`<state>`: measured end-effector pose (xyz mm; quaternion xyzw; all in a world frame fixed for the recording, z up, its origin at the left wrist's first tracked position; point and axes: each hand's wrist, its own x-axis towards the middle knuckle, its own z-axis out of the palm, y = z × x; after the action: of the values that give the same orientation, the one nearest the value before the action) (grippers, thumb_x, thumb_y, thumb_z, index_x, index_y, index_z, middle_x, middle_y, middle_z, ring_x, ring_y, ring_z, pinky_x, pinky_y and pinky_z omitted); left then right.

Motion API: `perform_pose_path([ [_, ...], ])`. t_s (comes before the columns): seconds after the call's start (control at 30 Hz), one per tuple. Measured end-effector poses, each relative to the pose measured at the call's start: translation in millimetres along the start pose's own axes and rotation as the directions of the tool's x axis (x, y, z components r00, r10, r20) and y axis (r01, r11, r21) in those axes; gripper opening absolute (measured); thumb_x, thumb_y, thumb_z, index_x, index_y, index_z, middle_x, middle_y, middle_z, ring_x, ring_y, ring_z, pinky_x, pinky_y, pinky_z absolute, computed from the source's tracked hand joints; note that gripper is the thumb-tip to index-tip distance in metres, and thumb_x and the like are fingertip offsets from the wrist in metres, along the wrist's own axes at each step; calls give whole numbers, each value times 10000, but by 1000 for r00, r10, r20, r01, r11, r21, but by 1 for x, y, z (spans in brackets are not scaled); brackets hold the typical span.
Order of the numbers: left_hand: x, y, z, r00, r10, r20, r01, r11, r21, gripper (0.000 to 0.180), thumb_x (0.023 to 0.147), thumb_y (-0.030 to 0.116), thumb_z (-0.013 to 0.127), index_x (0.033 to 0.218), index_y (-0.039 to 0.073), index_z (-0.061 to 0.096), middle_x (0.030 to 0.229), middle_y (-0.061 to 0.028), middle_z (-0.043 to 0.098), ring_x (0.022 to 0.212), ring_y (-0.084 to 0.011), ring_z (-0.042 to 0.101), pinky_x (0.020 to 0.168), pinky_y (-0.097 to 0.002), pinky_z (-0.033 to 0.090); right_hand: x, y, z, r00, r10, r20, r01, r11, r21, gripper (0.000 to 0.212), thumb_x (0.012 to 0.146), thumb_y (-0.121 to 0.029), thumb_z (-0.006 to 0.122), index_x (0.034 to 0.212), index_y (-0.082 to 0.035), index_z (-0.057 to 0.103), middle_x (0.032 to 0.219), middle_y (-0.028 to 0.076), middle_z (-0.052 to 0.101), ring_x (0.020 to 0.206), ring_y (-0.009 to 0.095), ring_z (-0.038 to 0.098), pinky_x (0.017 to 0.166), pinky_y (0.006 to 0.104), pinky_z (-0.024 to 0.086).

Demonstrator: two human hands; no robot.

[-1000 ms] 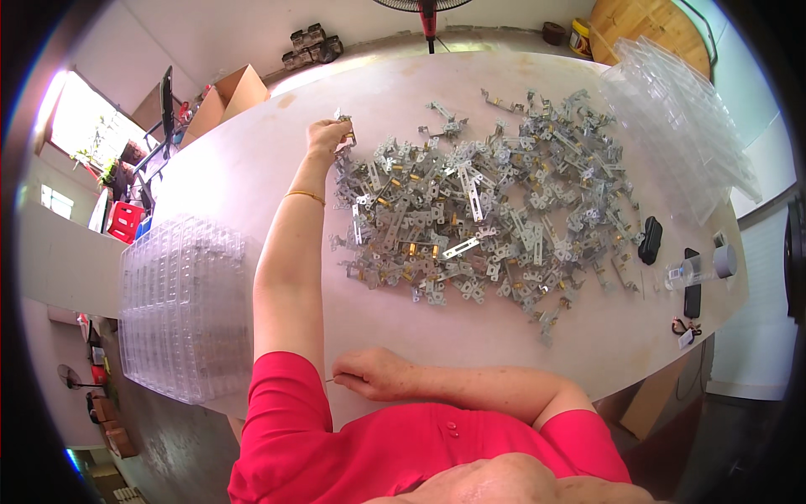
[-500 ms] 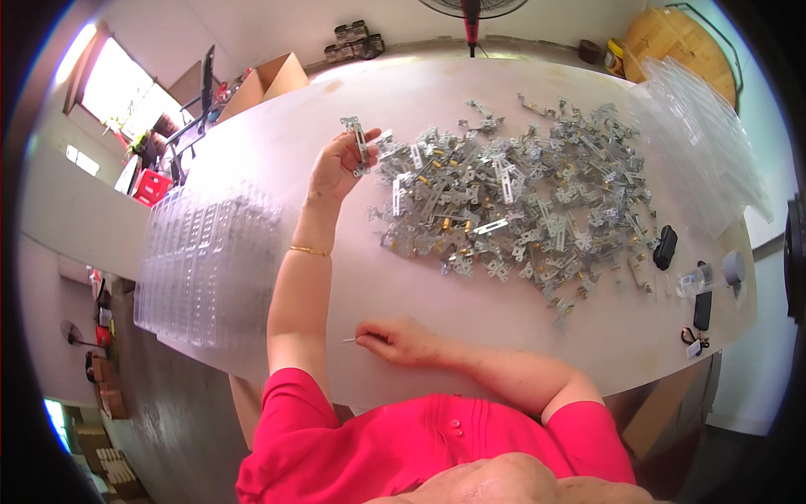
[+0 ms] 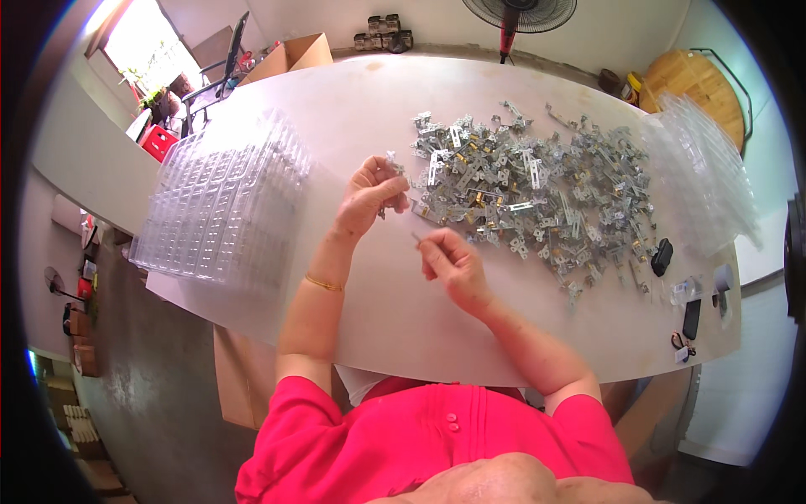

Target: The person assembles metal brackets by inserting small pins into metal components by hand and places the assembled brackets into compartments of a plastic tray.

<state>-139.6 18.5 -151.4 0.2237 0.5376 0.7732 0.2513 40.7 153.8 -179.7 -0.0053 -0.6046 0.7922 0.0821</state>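
Head view: left hand (image 3: pixel 369 195) pinches stamped metal bracket (image 3: pixel 391 160) beside glinting heap (image 3: pixel 537 193).

bright window (image 3: pixel 138 38), standing fan (image 3: pixel 519 15); concrete floor (image 3: pixel 151 403)

A small assembly workshop, by the look of it. Wide white desk (image 3: pixel 353 109) heaped with small stamped metal parts (image 3: pixel 537 185), flanked by stacks of clear plastic blister trays (image 3: pixel 222 202) at left and more trays (image 3: pixel 701 181) at right. Bare concrete floor (image 3: pixel 159 395), cardboard box (image 3: pixel 295 52), red crate (image 3: pixel 158 141), standing fan (image 3: pixel 519 15), round wooden tabletop (image 3: pixel 693 88) leaning by the wall.
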Motion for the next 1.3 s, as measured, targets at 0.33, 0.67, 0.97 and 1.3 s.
perform_pose_path([
  [0.33, -35, -30, 49, 997, 67, 36, -76, 916, 393, 159, 963, 81, 602, 1090, 47, 513, 938, -31, 611, 711, -82, 583, 603, -224, 480, 4, -14, -14, 976, -144, -164, 129, 987, -100, 126, 1029, -175, 596, 1033, -51, 615, 741, -23, 592, 643, 47, 532, 573, 216, 437],
  [0.67, -48, -40, 58, 982, 180, 54, -178, 793, 582, 242, 934, 22, 668, 1137, 24, 537, 935, -32, 643, 764, -76, 605, 661, -229, 502, 1, 1, -22, 970, -61, -235, 41, 995, -91, 118, 1032, -172, 589, 1047, -58, 616, 727, -27, 585, 625, 43, 522, 571, 215, 436],
  [0.97, -48, -48, 53, 964, 255, 74, -243, 742, 625, 299, 902, 18, 719, 1164, 22, 576, 920, -14, 633, 730, -45, 560, 619, -219, 461, 0, 3, -27, 964, -77, -254, 54, 994, -99, 140, 1032, -190, 594, 1054, -52, 611, 710, -13, 593, 618, 55, 523, 565, 222, 433],
  [1.3, -45, -47, 51, 928, 354, 118, -332, 642, 691, 267, 886, -3, 715, 1132, 29, 618, 850, 12, 616, 666, -32, 517, 587, -208, 443, 1, 3, -27, 961, -65, -268, 35, 993, -116, 142, 1030, -193, 599, 1050, -53, 612, 700, -11, 597, 603, 54, 528, 551, 223, 434],
])
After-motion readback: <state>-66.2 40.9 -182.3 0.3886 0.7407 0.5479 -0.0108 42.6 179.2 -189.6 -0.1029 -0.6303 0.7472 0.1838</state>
